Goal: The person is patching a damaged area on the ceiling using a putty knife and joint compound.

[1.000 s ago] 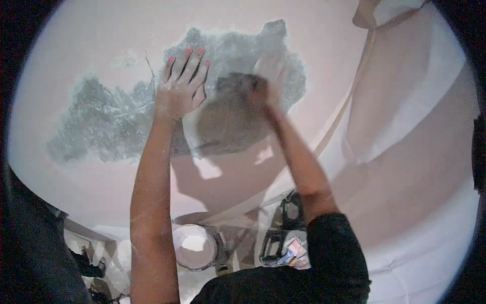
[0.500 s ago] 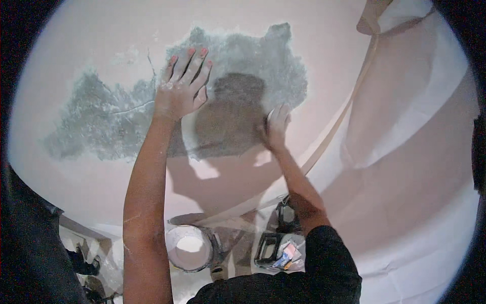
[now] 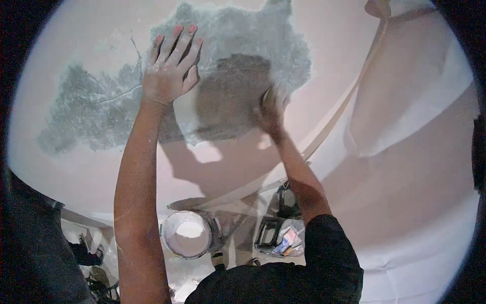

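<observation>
Black top (image 3: pixel 273 285) | short black sleeve (image 3: pixel 333 243) | left hand (image 3: pixel 164 81) dust-flecked

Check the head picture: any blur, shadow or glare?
Head view: right grip blurred, left grip sharper; head view: dark shadow across the grey patch and pale wall; head view: bright spot inside the bucket, black fisheye corners.

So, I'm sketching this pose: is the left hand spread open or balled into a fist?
Spread open: the left hand rests on the grey patch, fingers extended with gaps between them.
</observation>
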Available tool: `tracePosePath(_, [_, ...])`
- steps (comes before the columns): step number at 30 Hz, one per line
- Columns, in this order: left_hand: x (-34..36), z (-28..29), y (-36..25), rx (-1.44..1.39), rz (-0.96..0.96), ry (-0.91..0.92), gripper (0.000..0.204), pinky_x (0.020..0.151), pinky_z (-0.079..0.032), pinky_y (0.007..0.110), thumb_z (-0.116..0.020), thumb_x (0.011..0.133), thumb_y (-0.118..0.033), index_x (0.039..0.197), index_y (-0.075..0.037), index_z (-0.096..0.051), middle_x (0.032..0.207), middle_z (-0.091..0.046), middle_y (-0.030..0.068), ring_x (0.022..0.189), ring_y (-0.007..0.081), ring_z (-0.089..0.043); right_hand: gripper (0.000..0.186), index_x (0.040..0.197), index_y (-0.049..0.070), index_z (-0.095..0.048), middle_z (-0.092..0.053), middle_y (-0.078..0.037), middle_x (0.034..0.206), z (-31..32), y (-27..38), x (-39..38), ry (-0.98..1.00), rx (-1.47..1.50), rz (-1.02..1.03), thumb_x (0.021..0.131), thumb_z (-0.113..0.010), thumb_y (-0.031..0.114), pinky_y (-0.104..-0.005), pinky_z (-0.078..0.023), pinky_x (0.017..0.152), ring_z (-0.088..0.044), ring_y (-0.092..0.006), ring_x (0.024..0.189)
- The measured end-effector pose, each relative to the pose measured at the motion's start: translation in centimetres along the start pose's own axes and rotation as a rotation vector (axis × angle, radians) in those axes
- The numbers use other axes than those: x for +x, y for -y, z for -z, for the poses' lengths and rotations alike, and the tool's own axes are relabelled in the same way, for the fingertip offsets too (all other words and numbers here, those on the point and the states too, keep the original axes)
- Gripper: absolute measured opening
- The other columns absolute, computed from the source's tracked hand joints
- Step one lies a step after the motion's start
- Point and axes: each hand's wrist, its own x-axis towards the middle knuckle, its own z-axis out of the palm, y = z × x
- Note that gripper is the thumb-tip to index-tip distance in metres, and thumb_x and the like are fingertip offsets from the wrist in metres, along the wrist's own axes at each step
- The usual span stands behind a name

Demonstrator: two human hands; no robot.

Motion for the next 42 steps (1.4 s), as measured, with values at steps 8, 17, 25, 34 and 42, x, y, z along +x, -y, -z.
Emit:
tracePosePath(8, [0.8, 0.7, -0.7, 0.004, 0.007, -0.019, 0.055, 0.114, -0.019, 0.044, -0.052, 0.078, -0.030, 0.132, -0.019, -0.051, 0.148, -0.037, 0.0018, 0.137, 0.0228, -0.033, 0.071, 0.138, -0.004, -0.034, -0.025, -0.032, 0.145, -1.8, 7.6, -5.5, 0.023, 0.628, -0.153, 0.090, -0.046, 0.048, -0.0702, -0.015, 0.103, -0.022, -0.0486, 0.135])
tracePosePath(17, [1.2, 1.0, -0.6, -0.018, 0.007, -0.001, 0.054, 0.115, -0.018, 0.044, -0.054, 0.078, -0.030, 0.131, -0.020, -0.051, 0.148, -0.036, 0.0005, 0.136, 0.0223, -0.034, 0.064, 0.135, -0.001, -0.040, -0.033, -0.023, 0.142, -4.4, -0.8, 1.2, -0.122, 0.637, -0.075, 0.091, -0.048, 0.045, -0.0620, -0.018, 0.104, -0.029, -0.0411, 0.131])
tracePosePath(25, [-0.1, -0.4, -0.3, 0.019, -0.006, 0.023, 0.052, 0.111, -0.027, 0.047, -0.054, 0.086, -0.028, 0.137, -0.023, -0.044, 0.149, -0.034, 0.0003, 0.136, 0.0249, -0.033, 0.069, 0.145, 0.006, -0.027, -0.023, -0.019, 0.151, -1.9, 13.9, -4.1, -0.161, 0.497, 0.517, 0.090, -0.052, 0.040, -0.0533, -0.006, 0.115, -0.018, -0.0366, 0.140])
tracePosePath(34, [-0.6, 0.0, 0.8, -0.104, -0.030, 0.070, 0.061, 0.115, -0.018, 0.050, -0.056, 0.082, -0.028, 0.140, -0.017, -0.040, 0.154, -0.024, 0.0036, 0.141, 0.0251, -0.023, 0.055, 0.134, 0.003, -0.046, -0.036, -0.018, 0.144, 15.3, 10.3, 9.4, 0.713, 0.198, -0.333, 0.098, -0.038, 0.044, -0.0421, -0.026, 0.112, -0.037, -0.0247, 0.130])
tracePosePath(42, [-0.2, -0.7, 0.6, -0.104, -0.077, 0.026, 0.056, 0.115, -0.015, 0.051, -0.053, 0.084, -0.025, 0.138, -0.014, -0.042, 0.152, -0.028, 0.0073, 0.141, 0.0255, -0.023, 0.070, 0.147, 0.003, -0.019, -0.019, -0.021, 0.153, 10.3, 1.5, 11.0, 0.155, 0.396, -0.220, 0.092, -0.042, 0.037, -0.0501, -0.011, 0.114, -0.020, -0.0375, 0.139])
